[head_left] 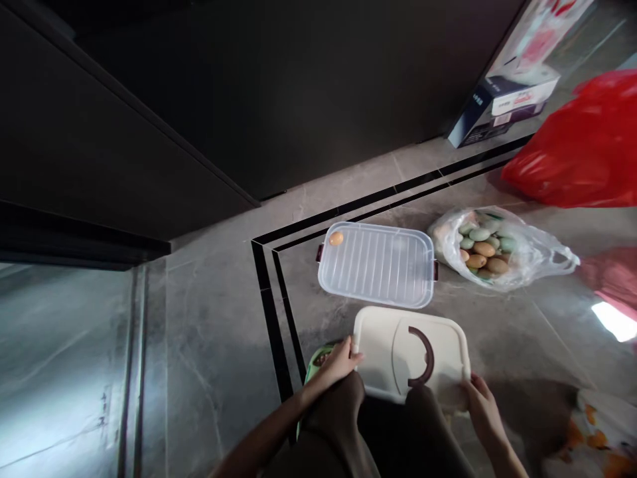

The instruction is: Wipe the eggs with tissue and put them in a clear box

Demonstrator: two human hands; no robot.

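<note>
Both my hands grip a cream-coloured lid point(378, 348) with a curved brown handle on top. My left hand point(341, 358) is closed on its left edge, and my right hand point(480, 395) holds the lower right corner. The lid is held just in front of my knees. Beyond it, a clear ribbed plastic tray point(398, 265) with brown side clips lies on the floor. One brown egg point(336, 238) rests in the tray's far left corner. To the right stands an open plastic bag point(520, 262) full of greenish and brown eggs point(482, 249).
A red plastic bag point(587, 149) sits at the right, near boxes point(507, 106) beside the dark cabinet point(318, 86). A green container point(318, 355) is partly hidden behind my left hand. An orange-patterned white item point(597, 431) lies at the lower right on the grey tile floor point(209, 352).
</note>
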